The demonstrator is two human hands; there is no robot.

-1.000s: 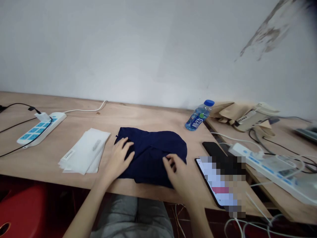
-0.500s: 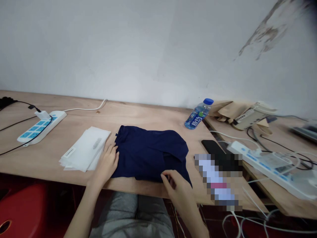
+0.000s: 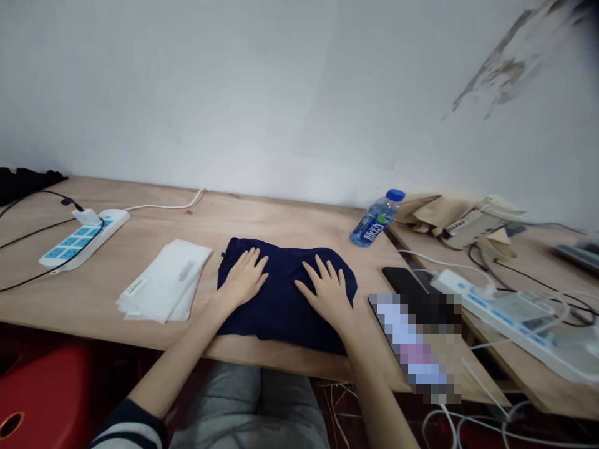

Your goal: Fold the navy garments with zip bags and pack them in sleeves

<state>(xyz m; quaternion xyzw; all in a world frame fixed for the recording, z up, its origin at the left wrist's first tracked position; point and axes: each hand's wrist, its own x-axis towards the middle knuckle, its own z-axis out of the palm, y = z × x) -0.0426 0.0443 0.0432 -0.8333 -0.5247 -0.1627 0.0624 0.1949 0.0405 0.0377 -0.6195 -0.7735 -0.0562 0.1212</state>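
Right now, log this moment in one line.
left hand: flat on folded navy garment | right hand: flat on same garment | garment: on plywood table

**Blur and cut-offs on my feed**

A pixelated patch [image 3: 416,346] hides what lies at the right of the bench [image 3: 290,218], and I can't make it out. The left hand [image 3: 246,277] and right hand [image 3: 327,293] cover much of the navy cloth [image 3: 285,318], so I can't tell the garment's shape. The labels on the white packets [image 3: 161,287] are too small to read. The black cloth [image 3: 23,184] at far left, the grey device [image 3: 578,254] at far right and the striped sleeve [image 3: 126,430] at the near edge run out of frame.
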